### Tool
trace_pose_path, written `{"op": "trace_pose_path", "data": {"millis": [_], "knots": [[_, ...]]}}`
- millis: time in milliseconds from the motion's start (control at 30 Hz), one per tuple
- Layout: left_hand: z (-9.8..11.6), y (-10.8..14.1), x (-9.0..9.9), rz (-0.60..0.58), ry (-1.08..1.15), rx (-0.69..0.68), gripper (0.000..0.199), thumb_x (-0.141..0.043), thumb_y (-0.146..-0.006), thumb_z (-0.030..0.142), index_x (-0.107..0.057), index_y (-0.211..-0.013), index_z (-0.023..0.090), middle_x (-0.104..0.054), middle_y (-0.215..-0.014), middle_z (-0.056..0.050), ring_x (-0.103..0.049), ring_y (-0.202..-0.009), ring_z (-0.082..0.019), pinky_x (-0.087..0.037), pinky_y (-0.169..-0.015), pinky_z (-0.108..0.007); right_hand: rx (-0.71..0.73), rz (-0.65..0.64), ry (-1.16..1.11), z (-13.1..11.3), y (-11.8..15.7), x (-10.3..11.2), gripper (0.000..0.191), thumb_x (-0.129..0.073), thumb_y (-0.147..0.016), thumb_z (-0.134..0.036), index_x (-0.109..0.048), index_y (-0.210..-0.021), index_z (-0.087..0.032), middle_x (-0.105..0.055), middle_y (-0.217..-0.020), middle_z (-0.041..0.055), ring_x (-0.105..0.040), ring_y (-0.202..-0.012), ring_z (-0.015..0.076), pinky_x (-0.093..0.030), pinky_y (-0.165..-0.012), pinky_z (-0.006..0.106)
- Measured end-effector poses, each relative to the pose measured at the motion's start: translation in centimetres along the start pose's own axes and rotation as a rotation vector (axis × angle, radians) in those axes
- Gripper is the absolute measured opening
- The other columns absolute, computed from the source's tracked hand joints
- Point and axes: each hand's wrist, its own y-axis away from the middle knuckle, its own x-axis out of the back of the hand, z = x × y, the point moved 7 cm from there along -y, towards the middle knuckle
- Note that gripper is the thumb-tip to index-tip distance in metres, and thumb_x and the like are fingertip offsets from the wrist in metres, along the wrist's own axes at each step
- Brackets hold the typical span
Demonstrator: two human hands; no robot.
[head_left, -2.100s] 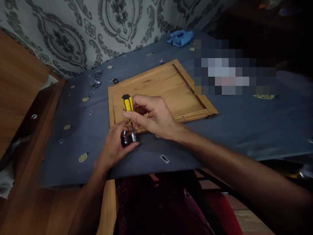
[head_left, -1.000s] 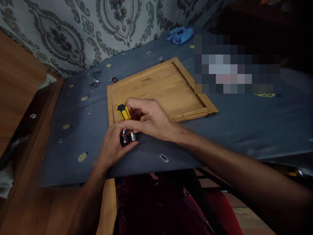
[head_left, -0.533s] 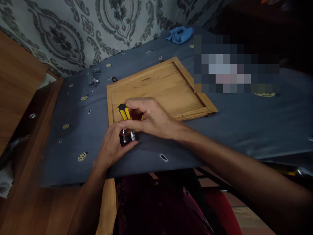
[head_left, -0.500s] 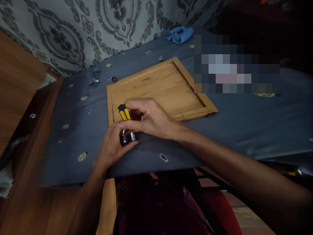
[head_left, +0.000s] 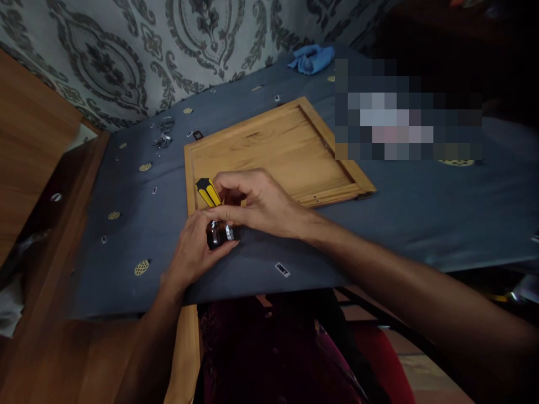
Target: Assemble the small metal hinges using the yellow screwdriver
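My left hand (head_left: 193, 247) is closed around a small dark object with shiny metal parts (head_left: 220, 233), close above the cloth near the table's front edge. My right hand (head_left: 256, 202) has its thumb and fingers curled by a yellow and black screwdriver-like handle (head_left: 208, 192), which tilts up to the left. The handle's lower end is hidden behind the fingers, just above the metal parts. Beyond both hands lies a framed wooden panel (head_left: 269, 151), its near left part partly covered by my right hand.
Blue-grey printed cloth (head_left: 252, 269) covers the table. Crumpled clear plastic (head_left: 163, 140) and a small dark piece (head_left: 197, 135) lie at the back left, a blue cloth (head_left: 311, 59) at the back. Wooden furniture (head_left: 37, 151) stands left. The right back is blurred out.
The yellow and black handle has tipped further to the left, and its top end has shifted left. Both hands stay nearly where they were.
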Motion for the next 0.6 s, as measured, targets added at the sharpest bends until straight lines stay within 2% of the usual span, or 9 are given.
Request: {"op": "trace_pose_path", "data": {"millis": [100, 267, 433, 600], "knots": [[0.18, -0.05, 0.02, 0.003, 0.000, -0.022, 0.039, -0.074, -0.090, 0.043, -0.052, -0.114, 0.022, -0.067, -0.104, -0.005, -0.070, -0.097, -0.026, -0.059, -0.085, -0.043, 0.005, -0.002, 0.012, -0.01, 0.01, -0.12, 0.037, -0.068, -0.092, -0.039, -0.043, -0.072, -0.020, -0.045, -0.063, -0.0079, -0.045, -0.059, 0.0062, -0.034, -0.055, 0.020], [0.14, -0.03, -0.04, 0.000, 0.003, -0.015, 0.040, -0.073, -0.091, 0.043, -0.052, -0.116, 0.021, -0.066, -0.106, -0.005, -0.069, -0.099, -0.026, -0.059, -0.086, -0.043, 0.022, 0.023, 0.052, -0.09, 0.07, 0.07, 0.035, -0.067, -0.093, -0.033, -0.042, -0.072, -0.020, -0.044, -0.065, -0.0073, -0.044, -0.061, 0.0064, -0.033, -0.056, 0.020], [-0.05, 0.06, -0.17, -0.001, 0.008, -0.005, 0.040, -0.074, -0.090, 0.043, -0.052, -0.116, 0.021, -0.066, -0.105, -0.006, -0.069, -0.098, -0.026, -0.059, -0.085, -0.043, 0.009, 0.028, 0.042, 0.06, 0.11, 0.11, 0.038, -0.069, -0.092, -0.039, -0.044, -0.072, -0.020, -0.045, -0.064, -0.0078, -0.045, -0.061, 0.0061, -0.035, -0.056, 0.021], [-0.23, 0.11, -0.14, -0.001, 0.009, 0.021, 0.041, -0.072, -0.090, 0.046, -0.053, -0.117, 0.021, -0.067, -0.103, -0.005, -0.069, -0.094, -0.025, -0.058, -0.083, -0.042, 0.049, 0.086, 0.040, -0.72, 0.12, 0.37, 0.034, -0.070, -0.092, -0.033, -0.047, -0.071, -0.019, -0.045, -0.065, -0.0074, -0.044, -0.058, 0.0059, -0.036, -0.051, 0.020]]}}
